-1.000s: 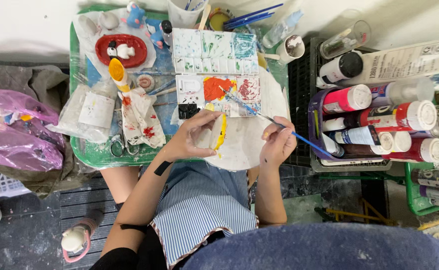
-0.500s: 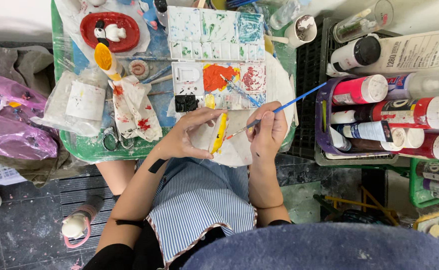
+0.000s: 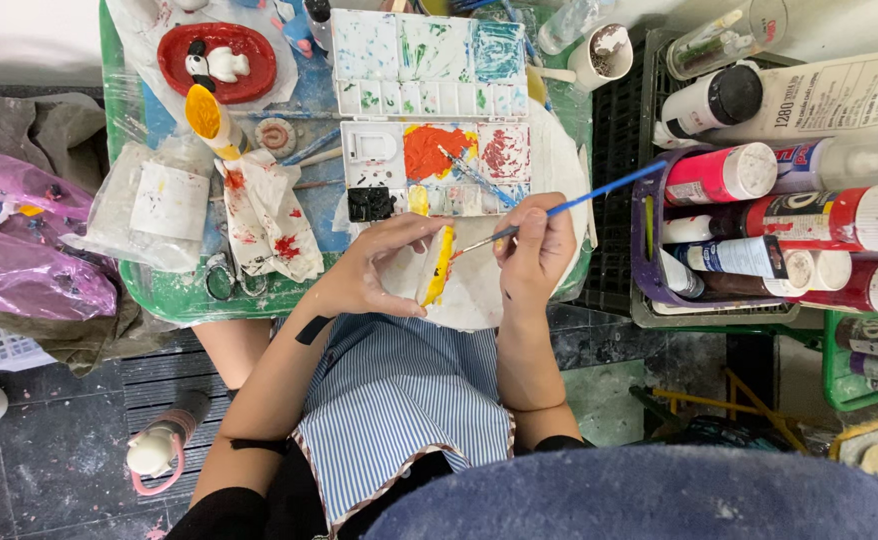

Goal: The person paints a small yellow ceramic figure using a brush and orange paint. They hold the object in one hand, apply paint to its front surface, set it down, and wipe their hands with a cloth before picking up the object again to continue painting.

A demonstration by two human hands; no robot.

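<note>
The left hand [image 3: 384, 270] curls around a small white piece with a yellow side [image 3: 438, 265] and holds it up on its edge, just past the near edge of the green table [image 3: 174, 300], over a white sheet [image 3: 479, 295]. The fingers wrap it from the left, half closed.

The right hand [image 3: 534, 250] is pinched shut on a thin blue brush [image 3: 599, 192]. A moment ago the brush tip was out on the paint tray. Now the hand has pulled back toward the body, and the tip sits right at the yellow piece. It seems to touch it, but the tip is too small to be sure. So paint was likely picked up, and now it goes onto the piece.

A bit farther in lies the white paint tray [image 3: 434, 165] with orange and red spots and another brush [image 3: 469, 175] resting on it. To the left is a cloth with red stains [image 3: 269, 215]. Past that, near the far edge, sit a second tray with green and blue smears [image 3: 429, 55] and a red dish with small figures [image 3: 217, 60]. Off the right edge stands a purple basket of paint bottles [image 3: 649, 250].
</note>
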